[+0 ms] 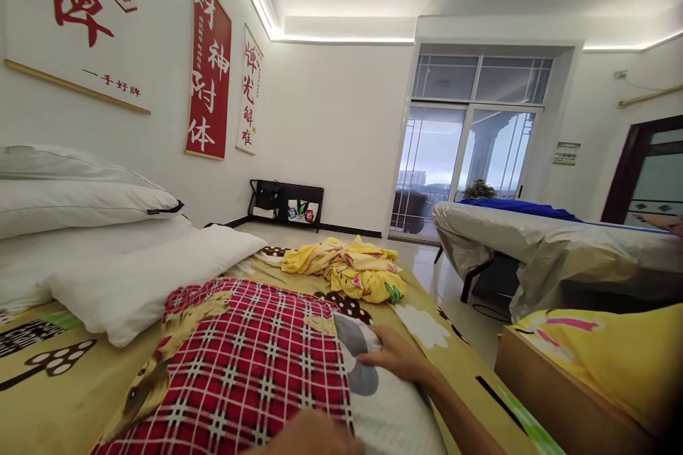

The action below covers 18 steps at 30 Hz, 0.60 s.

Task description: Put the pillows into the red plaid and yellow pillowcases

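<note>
A red plaid pillowcase (256,341) with tan animal pictures covers most of a pillow lying on the bed. The white and grey end of the pillow (392,409) sticks out at the pillowcase's right edge. My right hand (398,355) grips this bare end from the far side, thumb and forefinger showing on top. At the bottom of the view, my left hand (312,434) is a blurred, bent fist at the near edge of the pillowcase. Its fingertips are hidden.
White pillows (154,270) are piled at the left on the patterned yellow bed sheet (69,412). Crumpled yellow cloth (346,266) lies beyond the pillowcase. At the right are a cardboard box (555,384) with yellow cloth and a plastic-covered table (533,227), with another person's hand (659,220) beside it.
</note>
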Motion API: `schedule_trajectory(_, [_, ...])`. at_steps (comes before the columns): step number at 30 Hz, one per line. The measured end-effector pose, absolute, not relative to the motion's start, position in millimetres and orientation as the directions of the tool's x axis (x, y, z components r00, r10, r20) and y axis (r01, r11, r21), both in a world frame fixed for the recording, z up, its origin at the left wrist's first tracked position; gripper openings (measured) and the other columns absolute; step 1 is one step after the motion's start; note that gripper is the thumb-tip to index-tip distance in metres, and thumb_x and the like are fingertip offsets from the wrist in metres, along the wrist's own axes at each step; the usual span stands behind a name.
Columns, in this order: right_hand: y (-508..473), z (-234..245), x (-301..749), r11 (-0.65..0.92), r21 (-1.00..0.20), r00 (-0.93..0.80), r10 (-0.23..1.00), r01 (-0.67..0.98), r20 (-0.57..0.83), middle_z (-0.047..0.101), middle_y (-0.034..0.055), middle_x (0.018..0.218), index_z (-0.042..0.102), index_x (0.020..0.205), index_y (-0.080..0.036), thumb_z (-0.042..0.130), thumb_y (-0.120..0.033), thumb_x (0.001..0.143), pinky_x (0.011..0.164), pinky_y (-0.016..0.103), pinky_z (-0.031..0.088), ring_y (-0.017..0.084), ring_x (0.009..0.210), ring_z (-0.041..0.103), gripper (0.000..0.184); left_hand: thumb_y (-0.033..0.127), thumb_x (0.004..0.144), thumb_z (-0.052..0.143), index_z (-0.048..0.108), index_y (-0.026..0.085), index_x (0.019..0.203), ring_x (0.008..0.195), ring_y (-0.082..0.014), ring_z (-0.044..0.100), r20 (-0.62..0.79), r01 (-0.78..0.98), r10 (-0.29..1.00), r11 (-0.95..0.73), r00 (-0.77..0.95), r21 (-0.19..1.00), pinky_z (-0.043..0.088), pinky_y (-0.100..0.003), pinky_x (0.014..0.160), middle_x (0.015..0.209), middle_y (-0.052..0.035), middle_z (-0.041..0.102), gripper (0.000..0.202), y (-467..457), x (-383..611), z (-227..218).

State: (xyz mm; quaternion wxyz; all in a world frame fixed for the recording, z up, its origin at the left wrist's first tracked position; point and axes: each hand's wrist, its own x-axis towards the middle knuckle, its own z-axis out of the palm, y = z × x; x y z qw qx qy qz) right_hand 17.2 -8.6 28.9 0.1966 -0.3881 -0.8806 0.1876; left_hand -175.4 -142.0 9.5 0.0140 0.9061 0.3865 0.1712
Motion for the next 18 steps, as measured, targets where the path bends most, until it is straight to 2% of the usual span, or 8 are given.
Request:
schedule_trajectory(2, [-24.2,29.7,11.0,0.654,-0.445,-0.622,0.745,0.611,0.241,0.067,0.0004,0.073,0.064,0.071,-0.019,0.061,-0.041,0.076,0.061,0.026,0.036,0.018,0.068,0.056,0.023,0.042,0.093,0.032,0.065,0.019,0.086,0.062,-0.0218,0.063,0.362,0.847,0.809,-0.524,0.463,0.090,0.048,-0.032,0.059,0.075,-0.0079,0.069,0.041,-130.4,-184.1,47.1])
schedule_trajectory(5, [-46.1,29.0,6.6,0.712,-0.247,-0.617,0.696,0.657,0.367,0.062,-0.0005,0.065,0.056,0.062,-0.018,0.054,-0.028,0.079,0.067,0.028,0.031,0.015,0.064,0.052,0.020,0.043,0.087,0.038,0.066,0.009,0.093,0.078,-0.0338,0.067,0.331,0.967,0.917,-0.251,0.221,0.047,0.050,-0.043,0.065,0.087,-0.0192,0.070,0.045,-100.5,-192.3,80.0])
schedule_trajectory(7, [-56.1,25.3,7.0,0.742,-0.114,-0.632,0.632,0.661,0.448,0.062,0.0003,0.066,0.053,0.063,-0.018,0.051,-0.019,0.076,0.071,0.030,0.028,0.015,0.066,0.051,0.013,0.039,0.083,0.042,0.069,0.008,0.087,0.081,-0.0360,0.067,0.241,0.972,0.951,-0.218,0.192,0.085,0.050,-0.043,0.066,0.088,-0.0214,0.070,0.041,-79.5,-194.9,80.5])
schedule_trajectory(9, [-61.1,20.7,9.0,0.765,-0.047,-0.648,0.574,0.642,0.501,0.061,0.0005,0.065,0.050,0.063,-0.018,0.049,-0.014,0.072,0.071,0.031,0.026,0.015,0.065,0.050,0.010,0.031,0.082,0.041,0.069,0.010,0.083,0.082,-0.0335,0.067,0.212,0.964,0.957,-0.227,0.195,0.137,0.050,-0.040,0.066,0.089,-0.0203,0.071,0.035,-64.0,-195.7,72.4])
schedule_trajectory(11, [-61.5,17.4,10.5,0.786,-0.046,-0.647,0.538,0.616,0.541,0.059,-0.0004,0.062,0.047,0.061,-0.018,0.049,-0.012,0.070,0.069,0.030,0.025,0.014,0.063,0.049,0.011,0.026,0.083,0.038,0.068,0.012,0.084,0.084,-0.0300,0.067,0.237,0.953,0.951,-0.245,0.200,0.176,0.049,-0.037,0.069,0.091,-0.0178,0.071,0.033,-55.2,-194.7,65.8])
schedule_trajectory(15, [-51.7,15.3,4.4,0.807,-0.137,-0.583,0.520,0.574,0.624,0.055,-0.0026,0.058,0.040,0.056,-0.017,0.050,-0.013,0.072,0.064,0.028,0.025,0.011,0.058,0.045,0.019,0.029,0.091,0.032,0.065,0.016,0.091,0.088,-0.0230,0.064,0.318,0.922,0.923,-0.300,0.215,0.246,0.044,-0.031,0.074,0.095,-0.0111,0.070,0.035,-49.0,-184.6,70.0])
schedule_trajectory(18, [-36.7,9.7,-9.1,0.820,-0.154,-0.538,0.490,0.551,0.686,0.056,-0.0024,0.058,0.043,0.055,-0.018,0.050,-0.013,0.073,0.065,0.028,0.029,0.012,0.057,0.046,0.020,0.029,0.094,0.031,0.063,0.016,0.092,0.087,-0.0188,0.063,0.355,0.900,0.907,-0.333,0.225,0.280,0.042,-0.027,0.072,0.095,-0.0080,0.069,0.034,-45.1,-166.2,77.4])
